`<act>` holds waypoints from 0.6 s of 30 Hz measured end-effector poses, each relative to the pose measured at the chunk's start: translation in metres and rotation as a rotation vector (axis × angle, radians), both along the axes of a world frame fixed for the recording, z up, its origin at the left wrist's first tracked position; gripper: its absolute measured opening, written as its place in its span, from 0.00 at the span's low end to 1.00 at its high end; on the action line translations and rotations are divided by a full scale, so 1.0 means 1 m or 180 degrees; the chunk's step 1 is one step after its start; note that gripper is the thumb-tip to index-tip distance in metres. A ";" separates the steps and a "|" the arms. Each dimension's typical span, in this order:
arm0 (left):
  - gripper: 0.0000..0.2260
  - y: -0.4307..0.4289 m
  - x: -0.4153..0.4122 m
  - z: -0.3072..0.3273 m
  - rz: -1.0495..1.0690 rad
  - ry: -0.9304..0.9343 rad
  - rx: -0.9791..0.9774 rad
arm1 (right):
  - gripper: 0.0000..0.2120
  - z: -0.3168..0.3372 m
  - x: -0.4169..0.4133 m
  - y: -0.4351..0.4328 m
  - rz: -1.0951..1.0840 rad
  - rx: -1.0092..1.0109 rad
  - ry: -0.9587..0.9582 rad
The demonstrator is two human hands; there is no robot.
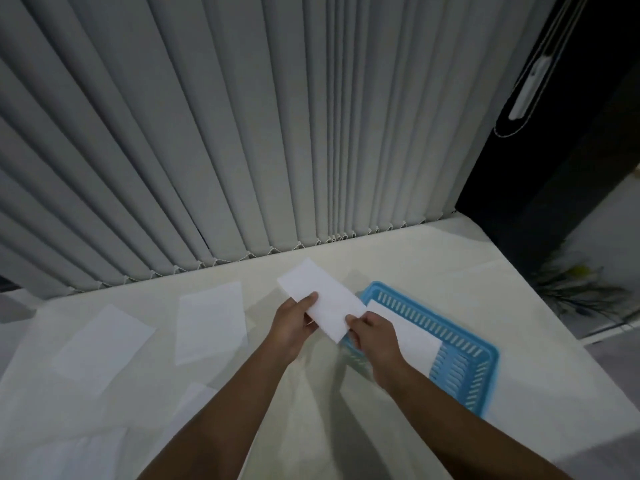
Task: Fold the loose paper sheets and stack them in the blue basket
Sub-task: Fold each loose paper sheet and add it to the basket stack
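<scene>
A folded white paper sheet (320,297) is held above the table between both hands, tilted toward the far left. My left hand (292,323) pinches its left edge with the thumb on top. My right hand (372,332) grips its near right corner. Just right of the hands lies the blue basket (464,368), with a folded white sheet (408,337) lying inside it. Loose flat sheets rest on the table to the left: one (209,322) in the middle, one (104,344) further left, another (194,400) partly under my left forearm.
The table (433,265) has a pale cloth cover. Grey vertical blinds (242,133) hang along its far edge. A dark panel (561,168) stands at the right. More paper (76,455) lies at the near left corner.
</scene>
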State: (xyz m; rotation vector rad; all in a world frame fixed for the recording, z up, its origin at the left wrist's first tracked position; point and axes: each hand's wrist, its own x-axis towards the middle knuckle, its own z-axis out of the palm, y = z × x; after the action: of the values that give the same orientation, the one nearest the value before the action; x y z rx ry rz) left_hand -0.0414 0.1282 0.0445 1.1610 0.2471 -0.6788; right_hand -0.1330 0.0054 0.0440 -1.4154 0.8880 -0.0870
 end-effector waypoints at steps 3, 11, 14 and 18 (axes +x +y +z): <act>0.09 -0.006 -0.002 0.005 0.0151 -0.0065 0.0099 | 0.13 0.000 -0.019 -0.014 0.0031 -0.0345 0.0020; 0.10 -0.039 -0.026 -0.002 -0.0161 -0.0381 0.0577 | 0.16 -0.001 -0.066 -0.054 -0.0357 -0.0586 -0.0105; 0.09 -0.052 -0.035 -0.002 -0.0249 -0.0305 0.0474 | 0.16 0.000 -0.079 -0.066 -0.0490 -0.0624 -0.0164; 0.09 -0.063 -0.037 -0.001 -0.0363 -0.0361 0.0444 | 0.15 0.002 -0.092 -0.077 -0.0578 -0.0600 -0.0131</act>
State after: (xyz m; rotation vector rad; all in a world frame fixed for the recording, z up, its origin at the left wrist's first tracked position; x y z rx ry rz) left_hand -0.0784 0.0653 0.0436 1.3506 0.1347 -0.7015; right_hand -0.2247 -0.0711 0.0463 -1.4985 0.9930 -0.3438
